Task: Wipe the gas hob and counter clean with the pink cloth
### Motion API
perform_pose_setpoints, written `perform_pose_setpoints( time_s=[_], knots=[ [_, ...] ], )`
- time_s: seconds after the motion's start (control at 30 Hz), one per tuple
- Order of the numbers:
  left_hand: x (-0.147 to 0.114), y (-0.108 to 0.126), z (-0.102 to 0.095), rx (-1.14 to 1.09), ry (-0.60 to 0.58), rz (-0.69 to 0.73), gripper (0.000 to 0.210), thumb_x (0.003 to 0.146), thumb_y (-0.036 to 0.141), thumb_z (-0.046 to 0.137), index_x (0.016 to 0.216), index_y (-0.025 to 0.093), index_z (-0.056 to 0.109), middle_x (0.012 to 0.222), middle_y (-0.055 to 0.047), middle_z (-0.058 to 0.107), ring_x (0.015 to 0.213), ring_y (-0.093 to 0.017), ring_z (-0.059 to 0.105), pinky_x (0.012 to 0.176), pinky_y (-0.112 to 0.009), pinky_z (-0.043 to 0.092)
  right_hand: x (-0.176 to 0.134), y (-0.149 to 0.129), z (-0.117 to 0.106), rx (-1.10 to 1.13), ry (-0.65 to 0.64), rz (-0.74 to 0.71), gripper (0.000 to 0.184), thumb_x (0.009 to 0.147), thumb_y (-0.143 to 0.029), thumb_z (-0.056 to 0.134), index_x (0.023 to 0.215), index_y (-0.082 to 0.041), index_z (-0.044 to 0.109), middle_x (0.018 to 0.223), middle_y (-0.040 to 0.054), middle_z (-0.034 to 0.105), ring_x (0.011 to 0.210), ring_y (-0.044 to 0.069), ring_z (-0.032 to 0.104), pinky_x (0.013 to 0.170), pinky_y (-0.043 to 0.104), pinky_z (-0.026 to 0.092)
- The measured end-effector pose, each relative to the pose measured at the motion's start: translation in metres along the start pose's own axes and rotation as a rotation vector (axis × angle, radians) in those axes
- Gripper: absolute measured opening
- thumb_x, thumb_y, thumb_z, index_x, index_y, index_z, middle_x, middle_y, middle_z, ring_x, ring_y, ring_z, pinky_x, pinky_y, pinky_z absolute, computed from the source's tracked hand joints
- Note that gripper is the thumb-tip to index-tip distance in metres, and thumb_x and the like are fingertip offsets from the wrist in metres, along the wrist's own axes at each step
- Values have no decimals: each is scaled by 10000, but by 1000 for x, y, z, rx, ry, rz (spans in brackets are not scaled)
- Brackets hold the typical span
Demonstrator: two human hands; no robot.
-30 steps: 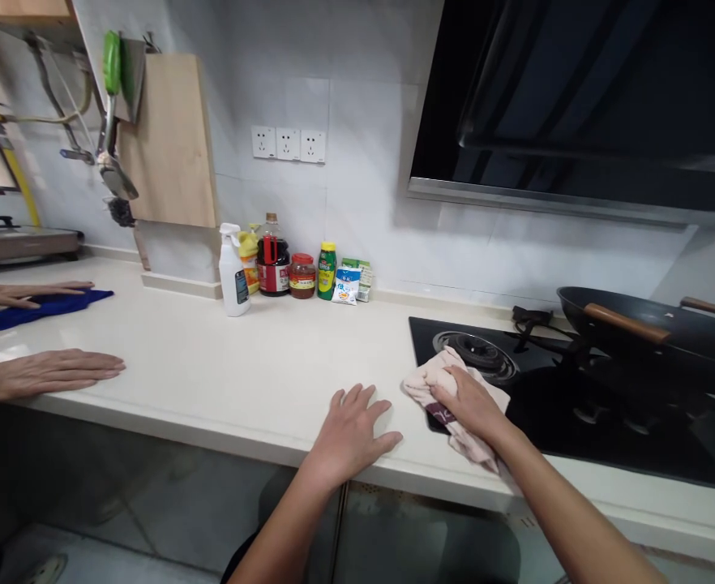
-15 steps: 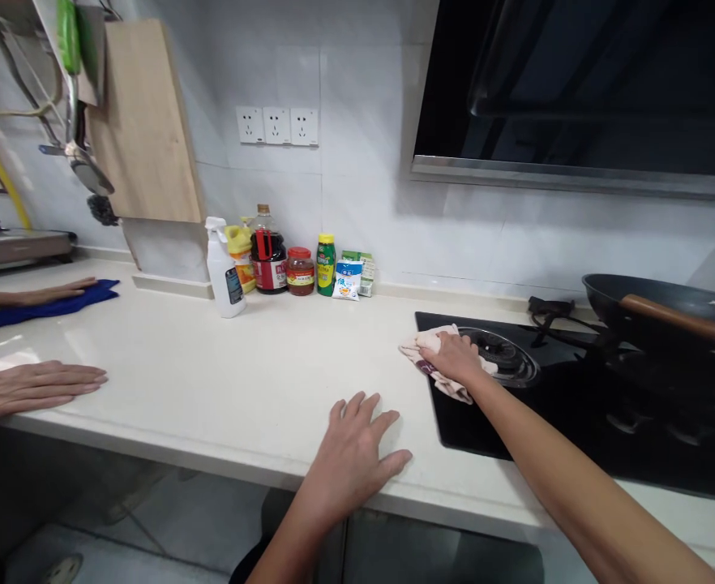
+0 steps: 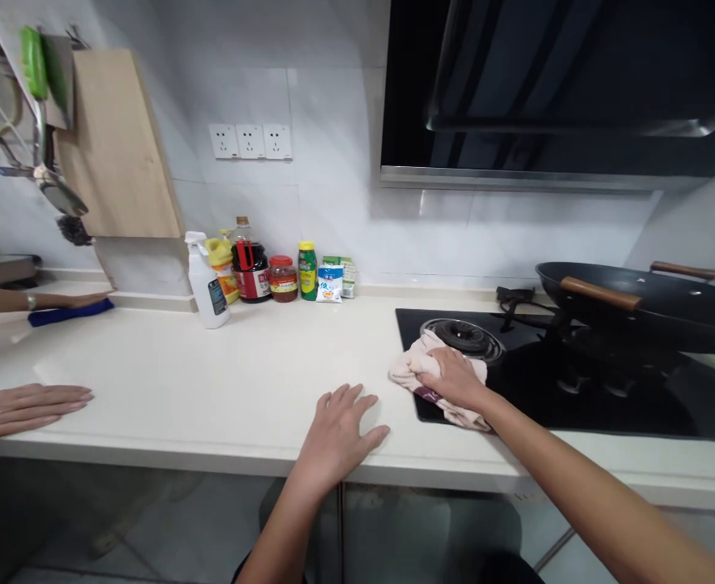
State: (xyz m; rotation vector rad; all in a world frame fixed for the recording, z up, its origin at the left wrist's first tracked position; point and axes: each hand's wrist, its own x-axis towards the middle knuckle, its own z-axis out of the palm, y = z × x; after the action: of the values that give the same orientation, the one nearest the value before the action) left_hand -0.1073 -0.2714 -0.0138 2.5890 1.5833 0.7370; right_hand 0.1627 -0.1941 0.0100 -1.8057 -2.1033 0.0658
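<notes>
My right hand presses on a pale pink cloth with a dark purple patch. The cloth lies bunched over the front left corner of the black glass gas stove, just in front of the left burner. Some of it overlaps the white countertop. My left hand is at the counter's front edge with its fingers spread and nothing in it.
A wok stands on the stove's right side. Against the wall are a spray bottle, a soy sauce bottle, a red-lidded jar and seasoning packs. At left, another person's hand lies flat; their other hand is on a blue cloth.
My right hand has drawn the pink cloth nearer, off the burner's edge toward the stove's front corner. The co-worker's blue cloth has moved rightward along the counter. The view has turned right.
</notes>
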Motion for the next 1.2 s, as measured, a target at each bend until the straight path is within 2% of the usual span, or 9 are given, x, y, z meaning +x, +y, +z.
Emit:
perform_pose_setpoints(
  time_s=[0.13, 0.23, 0.37, 0.6, 0.73, 0.83, 1.0, 1.1, 1.2],
  knots=[
    [1, 0, -1, -1, -19, -15, 481, 949, 529, 577, 1347, 260, 609, 1501, -101, 524, 1420, -323, 413, 1154, -525, 309, -58, -5, -8, 80, -6, -146, 470, 831, -384, 572, 1254, -179, 578, 1340, 116, 569, 1252, 293, 482, 1035, 399, 365],
    [2, 1, -1, -3, -29, -38, 478, 949, 527, 578, 1339, 253, 618, 1505, -102, 524, 1424, -314, 413, 1163, -516, 299, -86, 0, -14, 131, -1, -161, 506, 809, -355, 578, 1286, -188, 569, 1388, 112, 554, 1266, 287, 493, 1035, 398, 384],
    [1, 0, -2, 1, -33, -49, 478, 946, 533, 571, 1329, 253, 626, 1504, -96, 527, 1425, -299, 417, 1167, -498, 301, -98, 31, -21, 130, 84, -35, 499, 806, -375, 576, 1263, -176, 601, 1372, 124, 586, 1260, 299, 526, 1035, 405, 401],
    [2, -2, -3, 7, -37, -56, 473, 947, 531, 567, 1332, 263, 626, 1502, -86, 530, 1424, -290, 419, 1163, -493, 314, -116, 132, -33, -25, 259, 296, 563, 897, -552, 470, 1256, -144, 618, 1331, 182, 618, 1202, 356, 574, 952, 433, 434],
    [3, 1, -4, 5, -37, -53, 473, 950, 529, 565, 1333, 259, 625, 1498, -83, 536, 1423, -292, 420, 1162, -490, 313, -120, 149, -42, -82, 271, 396, 592, 911, -547, 457, 1346, -162, 572, 1356, 175, 609, 1204, 359, 576, 951, 440, 422],
    [4, 2, -4, 9, -39, -56, 479, 954, 527, 563, 1340, 250, 622, 1492, -88, 542, 1420, -299, 426, 1160, -499, 316, -113, 119, -42, -78, 254, 353, 516, 890, -499, 489, 1240, -149, 635, 1293, 170, 636, 1204, 350, 570, 951, 415, 429],
    [5, 0, -4, 45, -21, -54, 467, 964, 511, 558, 1336, 236, 620, 1477, -96, 556, 1409, -286, 446, 1158, -481, 328, -100, 12, -23, 119, 128, 41, 502, 861, -448, 557, 1288, -189, 616, 1374, 107, 594, 1260, 310, 525, 1044, 410, 399],
    [5, -3, -2, 85, -18, -33, 387, 985, 374, 539, 1335, 234, 621, 1468, -89, 566, 1402, -263, 459, 1151, -453, 347, -101, -44, -4, 183, 85, -144, 487, 814, -384, 627, 1260, -187, 623, 1415, 113, 560, 1304, 321, 478, 1098, 451, 351],
    [6, -8, 0, 102, -25, -17, 396, 981, 195, 464, 1343, 239, 617, 1464, -68, 573, 1392, -226, 475, 1149, -423, 359, -109, -74, 13, 222, 175, -246, 400, 807, -314, 639, 1187, -189, 639, 1407, 108, 560, 1308, 306, 470, 1127, 449, 322]
  ],
)
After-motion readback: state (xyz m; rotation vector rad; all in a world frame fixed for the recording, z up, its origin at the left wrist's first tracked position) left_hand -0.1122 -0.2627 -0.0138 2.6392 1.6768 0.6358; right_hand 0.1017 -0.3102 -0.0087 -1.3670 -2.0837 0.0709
